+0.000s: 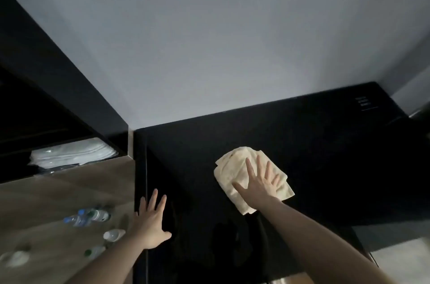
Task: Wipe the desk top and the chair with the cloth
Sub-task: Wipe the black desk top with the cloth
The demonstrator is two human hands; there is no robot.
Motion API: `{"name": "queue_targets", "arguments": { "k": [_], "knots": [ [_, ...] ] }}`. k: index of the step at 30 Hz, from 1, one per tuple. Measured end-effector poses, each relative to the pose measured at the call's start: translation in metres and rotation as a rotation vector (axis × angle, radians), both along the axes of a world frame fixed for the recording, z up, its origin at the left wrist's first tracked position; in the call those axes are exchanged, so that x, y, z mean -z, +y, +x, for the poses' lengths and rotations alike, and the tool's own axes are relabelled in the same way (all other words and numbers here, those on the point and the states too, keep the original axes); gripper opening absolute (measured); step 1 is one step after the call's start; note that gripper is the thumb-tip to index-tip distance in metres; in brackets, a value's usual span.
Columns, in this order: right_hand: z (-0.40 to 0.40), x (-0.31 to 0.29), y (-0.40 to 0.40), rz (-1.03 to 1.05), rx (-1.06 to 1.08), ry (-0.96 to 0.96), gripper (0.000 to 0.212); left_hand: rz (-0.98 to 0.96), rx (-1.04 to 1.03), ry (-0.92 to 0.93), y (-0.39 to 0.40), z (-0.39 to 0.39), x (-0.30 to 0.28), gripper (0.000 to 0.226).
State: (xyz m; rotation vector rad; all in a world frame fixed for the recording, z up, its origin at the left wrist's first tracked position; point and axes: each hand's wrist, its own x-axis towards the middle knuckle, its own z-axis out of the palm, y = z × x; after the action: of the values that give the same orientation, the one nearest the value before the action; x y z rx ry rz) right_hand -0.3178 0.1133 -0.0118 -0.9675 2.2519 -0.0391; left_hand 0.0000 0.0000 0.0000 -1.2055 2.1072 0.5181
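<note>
Cream cloth (235,174) under flat right hand (258,185)

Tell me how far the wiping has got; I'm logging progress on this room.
Nothing shows as finished: the dark desk top looks the same all over. In hand: the right hand presses flat on the cream cloth near the desk's middle, while the left hand rests flat at its left edge. Left: no chair is in view, so it seems yet to be wiped.
</note>
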Motion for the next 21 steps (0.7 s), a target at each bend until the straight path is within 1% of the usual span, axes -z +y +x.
{"name": "queue_targets", "arguments": {
  "k": [1, 3, 5, 6, 8, 10, 15, 17, 21],
  "knots": [
    [-0.003, 0.003, -0.008, -0.026, -0.015, -0.014, 0.1, 0.02, -0.009, 0.0, -0.003, 0.0, 0.007, 0.119],
    [-0.007, 0.004, -0.023, -0.017, 0.036, -0.079, 0.106, 0.073, -0.04, -0.022, -0.01, 0.001, 0.015, 0.123],
    [-0.008, 0.013, -0.033, -0.003, 0.17, -0.146, 0.114, 0.113, -0.033, -0.056, -0.013, 0.004, 0.023, 0.128],
    [-0.005, 0.019, -0.035, 0.024, 0.194, -0.139, 0.118, 0.114, -0.009, -0.057, -0.013, 0.006, 0.029, 0.129],
    [0.003, 0.036, -0.033, 0.062, 0.164, -0.08, 0.125, 0.095, 0.016, -0.03, -0.015, 0.01, 0.036, 0.13],
    [0.01, 0.044, -0.03, 0.039, 0.143, -0.078, 0.127, 0.08, 0.026, 0.01, -0.015, 0.016, 0.041, 0.13],
    [0.068, 0.047, -0.002, 0.04, 0.117, -0.067, 0.123, 0.037, 0.093, -0.026, -0.016, 0.026, 0.048, 0.137],
    [0.102, 0.05, 0.013, 0.029, 0.14, -0.067, 0.12, 0.058, 0.104, -0.043, -0.018, 0.027, 0.046, 0.136],
    [0.175, 0.056, 0.037, -0.043, 0.28, -0.012, 0.098, 0.128, 0.166, -0.002, -0.032, 0.039, 0.045, 0.136]
  ]
}}
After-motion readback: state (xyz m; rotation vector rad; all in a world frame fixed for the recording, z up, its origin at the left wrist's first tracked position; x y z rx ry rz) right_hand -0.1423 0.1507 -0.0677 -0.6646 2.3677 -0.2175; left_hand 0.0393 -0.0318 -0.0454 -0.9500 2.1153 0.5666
